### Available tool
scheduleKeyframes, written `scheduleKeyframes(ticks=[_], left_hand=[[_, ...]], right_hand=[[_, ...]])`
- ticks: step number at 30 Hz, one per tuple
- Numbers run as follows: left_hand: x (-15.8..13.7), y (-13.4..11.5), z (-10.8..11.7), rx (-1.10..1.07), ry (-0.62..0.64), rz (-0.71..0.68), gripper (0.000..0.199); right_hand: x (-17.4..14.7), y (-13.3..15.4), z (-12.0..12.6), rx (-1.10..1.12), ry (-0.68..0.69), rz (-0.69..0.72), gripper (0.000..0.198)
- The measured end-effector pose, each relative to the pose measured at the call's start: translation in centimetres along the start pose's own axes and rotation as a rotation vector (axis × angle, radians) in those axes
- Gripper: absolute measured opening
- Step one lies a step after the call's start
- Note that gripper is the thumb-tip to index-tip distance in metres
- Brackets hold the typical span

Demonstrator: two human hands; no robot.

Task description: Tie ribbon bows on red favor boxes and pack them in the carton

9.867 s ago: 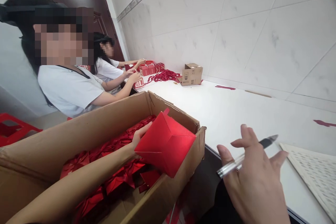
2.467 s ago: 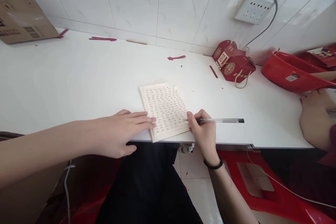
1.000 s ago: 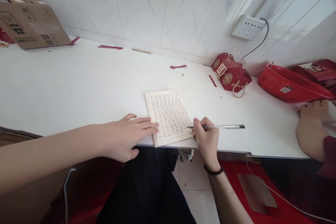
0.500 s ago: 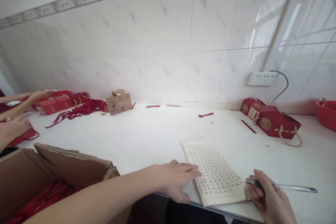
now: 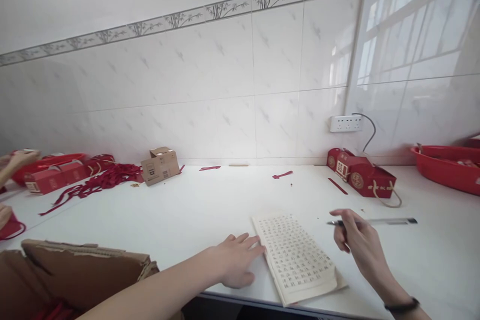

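A notebook [image 5: 296, 255] with rows of handwritten characters lies on the white table, tilted, its lower right corner lifted a little. My left hand [image 5: 240, 260] rests flat on the tabletop, fingers spread, their tips at the notebook's left edge. To the right of the page, my right hand [image 5: 354, 235] is raised above the table. Its fingers hold a clear-barrelled pen [image 5: 390, 221], the tip pointing left and off the paper. A dark band circles the right wrist.
An open cardboard box [image 5: 86, 270] stands front left. Behind it lie red ribbons [image 5: 101, 180], red gift boxes [image 5: 56, 177] and a small brown carton [image 5: 161, 166]; another person's hands show there. Back right are a red gift box [image 5: 362, 172], a power strip [image 5: 345, 123] and a red basin [image 5: 446, 165].
My right hand has lifted the pen from the page's lower right corner, moving up and away. My left hand has stayed by the left edge. The view has shifted upward and right.
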State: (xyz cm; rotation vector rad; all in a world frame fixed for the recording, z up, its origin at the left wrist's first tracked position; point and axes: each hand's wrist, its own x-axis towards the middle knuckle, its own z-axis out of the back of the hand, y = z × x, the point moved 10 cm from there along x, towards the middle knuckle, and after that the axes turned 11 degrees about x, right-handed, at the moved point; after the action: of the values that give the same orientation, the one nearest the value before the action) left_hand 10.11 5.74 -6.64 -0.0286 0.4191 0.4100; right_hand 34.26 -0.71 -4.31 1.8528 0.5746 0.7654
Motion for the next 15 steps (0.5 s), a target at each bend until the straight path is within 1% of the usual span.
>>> scheduleKeyframes(ticks=[2,4,6,8,9,11,13,14,15], left_hand=[[0.0,-0.4,0.0,0.009,0.005,-0.013,0.067],[0.1,-0.5,0.0,0.01,0.004,-0.022,0.066],[0.3,-0.3,0.7,0.023,-0.019,-0.036,0.065],[0.1,0.6,2.5,0.052,-0.104,-0.028,0.057],[-0.2,1.6,3.9,0.065,-0.182,0.001,0.05],[-1.9,4.8,7.5,0.073,-0.409,0.131,0.039],[-5.5,9.5,10.4,0.032,-0.667,0.339,0.034],[-7.8,12.0,11.1,-0.007,-0.768,0.448,0.031],[-10.2,14.5,11.1,-0.06,-0.848,0.563,0.027]], right_hand=[[1.8,1.4,-1.5,-0.055,0.052,0.074,0.054],[3.3,1.7,-3.0,-0.096,0.092,0.103,0.054],[4.3,0.8,-4.2,-0.158,0.121,0.096,0.049],[4.7,-1.0,-5.0,-0.271,0.167,0.063,0.042],[4.7,-1.9,-5.3,-0.339,0.199,0.056,0.039],[4.7,-3.3,-5.5,-0.472,0.269,0.081,0.037],[4.8,-3.9,-5.2,-0.556,0.294,0.134,0.036],[5.0,-4.1,-4.9,-0.581,0.289,0.141,0.036],[5.1,-4.3,-4.6,-0.593,0.277,0.141,0.035]])
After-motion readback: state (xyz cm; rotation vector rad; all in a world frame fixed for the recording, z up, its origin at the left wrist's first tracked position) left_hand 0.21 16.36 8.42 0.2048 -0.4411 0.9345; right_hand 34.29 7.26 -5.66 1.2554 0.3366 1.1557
